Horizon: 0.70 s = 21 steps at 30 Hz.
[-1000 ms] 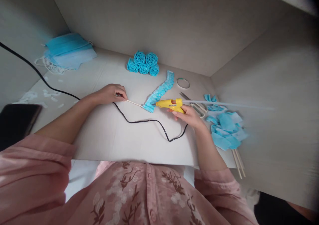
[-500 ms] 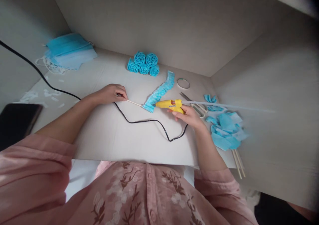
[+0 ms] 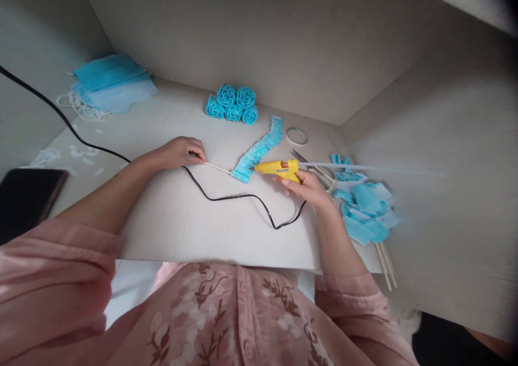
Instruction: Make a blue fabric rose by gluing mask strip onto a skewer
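Observation:
Between the fingertips of my left hand (image 3: 186, 153) is a thin wooden stick (image 3: 218, 168). Its far end meets the lower end of a ruffled blue strip (image 3: 259, 150), which lies slanting across the table. My right hand (image 3: 307, 188) is wrapped round the handle of a yellow hot glue gun (image 3: 279, 167). The gun's nozzle points left, at the strip's lower right edge; whether it touches cannot be told. A long pale glue stick (image 3: 364, 167) sticks out of the back of the gun.
Several rolled blue roses (image 3: 232, 104) stand at the back. A stack of blue face masks (image 3: 113, 82) lies far left, above a phone (image 3: 28, 198). Right are a ring (image 3: 297, 136), scissors (image 3: 321, 174), blue scraps (image 3: 368, 207) and sticks (image 3: 386, 266). A black cord (image 3: 226, 197) crosses the table.
The glue gun in my right hand has shifted slightly to the right and its nozzle has drawn back a little along the strip. My left hand and the stick stay put.

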{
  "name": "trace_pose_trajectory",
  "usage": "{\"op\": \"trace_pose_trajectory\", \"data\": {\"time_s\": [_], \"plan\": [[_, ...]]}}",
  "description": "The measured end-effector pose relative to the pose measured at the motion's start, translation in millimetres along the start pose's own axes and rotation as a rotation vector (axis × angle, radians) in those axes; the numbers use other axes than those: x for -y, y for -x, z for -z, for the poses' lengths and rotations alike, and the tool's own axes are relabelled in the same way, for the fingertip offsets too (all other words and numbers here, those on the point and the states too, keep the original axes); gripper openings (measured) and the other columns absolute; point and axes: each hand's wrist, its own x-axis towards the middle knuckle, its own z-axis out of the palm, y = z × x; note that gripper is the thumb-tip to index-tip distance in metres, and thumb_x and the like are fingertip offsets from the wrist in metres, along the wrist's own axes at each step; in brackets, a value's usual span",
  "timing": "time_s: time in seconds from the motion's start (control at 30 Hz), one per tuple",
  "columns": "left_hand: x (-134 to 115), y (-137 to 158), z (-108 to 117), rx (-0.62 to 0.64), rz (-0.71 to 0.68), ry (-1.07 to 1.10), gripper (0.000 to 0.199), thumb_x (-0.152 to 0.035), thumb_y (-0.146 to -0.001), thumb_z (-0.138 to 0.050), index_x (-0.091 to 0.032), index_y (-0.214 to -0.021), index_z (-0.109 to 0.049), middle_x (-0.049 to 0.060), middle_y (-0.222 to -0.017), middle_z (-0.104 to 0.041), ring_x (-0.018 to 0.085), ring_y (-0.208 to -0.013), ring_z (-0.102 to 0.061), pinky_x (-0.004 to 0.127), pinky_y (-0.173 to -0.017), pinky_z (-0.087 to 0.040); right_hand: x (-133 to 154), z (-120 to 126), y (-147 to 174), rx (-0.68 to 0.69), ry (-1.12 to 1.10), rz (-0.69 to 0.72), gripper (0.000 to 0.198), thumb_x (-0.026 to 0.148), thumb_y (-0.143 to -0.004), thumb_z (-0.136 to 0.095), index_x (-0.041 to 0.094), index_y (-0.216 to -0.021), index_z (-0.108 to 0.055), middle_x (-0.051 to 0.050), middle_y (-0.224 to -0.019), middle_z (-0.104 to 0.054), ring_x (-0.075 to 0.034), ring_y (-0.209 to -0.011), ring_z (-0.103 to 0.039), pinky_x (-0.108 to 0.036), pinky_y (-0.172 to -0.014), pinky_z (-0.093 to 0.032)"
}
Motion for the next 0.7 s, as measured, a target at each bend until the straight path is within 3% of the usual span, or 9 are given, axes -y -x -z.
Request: {"op": "trace_pose_trajectory", "data": {"time_s": [0.13, 0.47, 0.7], "plan": [[0.5, 0.1, 0.0, 0.007, 0.000, 0.000, 0.029, -0.046, -0.088, -0.064, -0.021, -0.084, -0.077, 0.003, -0.086, -0.071, 0.015, -0.081, -0.063, 0.023, -0.076, -0.046, 5.0, -2.0, 1.0, -0.067, 0.005, -0.010, 0.052, 0.064, -0.079, -0.071, 0.017, -0.100, -0.072, -0.012, -0.104, -0.078, -0.017, -0.063, -0.062, -0.030, -0.050, -0.046], [-2.3, -0.2, -1.0, 0.009, 0.018, -0.007, 0.031, -0.046, -0.088, -0.063, -0.019, -0.085, -0.078, 0.004, -0.088, -0.071, 0.015, -0.082, -0.063, 0.023, -0.076, -0.046, 2.3, -14.5, -5.1, -0.024, 0.069, 0.000, 0.053, 0.066, -0.080, -0.069, 0.016, -0.099, -0.072, -0.011, -0.102, -0.078, -0.016, -0.062, -0.060, -0.028, -0.051, -0.045], [-7.9, 0.2, -1.2, 0.043, 0.049, 0.020, 0.028, -0.043, -0.087, -0.064, -0.019, -0.086, -0.078, 0.003, -0.086, -0.071, 0.014, -0.080, -0.064, 0.022, -0.074, -0.046, -2.1, 2.4, -1.6, 0.009, 0.038, 0.020, 0.046, 0.061, -0.080, -0.073, 0.018, -0.097, -0.073, -0.009, -0.106, -0.078, -0.016, -0.060, -0.061, -0.031, -0.058, -0.051]]}}
